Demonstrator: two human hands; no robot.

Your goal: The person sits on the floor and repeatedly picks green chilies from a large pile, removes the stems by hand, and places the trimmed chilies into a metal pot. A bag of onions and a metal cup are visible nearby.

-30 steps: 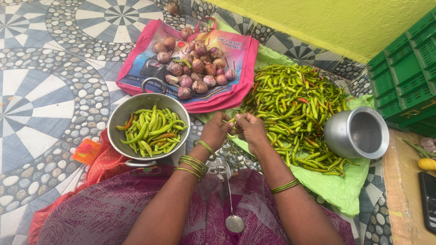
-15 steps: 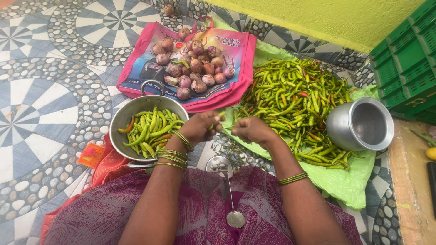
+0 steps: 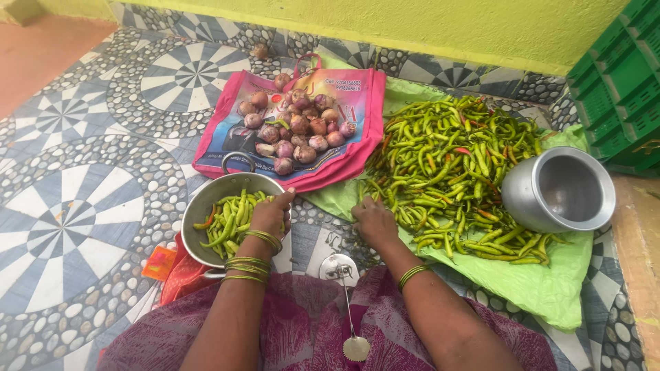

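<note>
I see the left hand [image 3: 268, 214] over the bowl [image 3: 206, 206] rim, grip hidden. Right hand [image 3: 375, 221] curled at the chilli pile [image 3: 454, 172] edge; can't tell what it holds.

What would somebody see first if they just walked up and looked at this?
Probably the big heap of green chillies, with a few red ones mixed in, spread on a green cloth at the right. The right hand rests at its near edge. Next, the pink bag lying flat with onions piled on it, and the metal bowl of chillies where the left hand sits.
</note>
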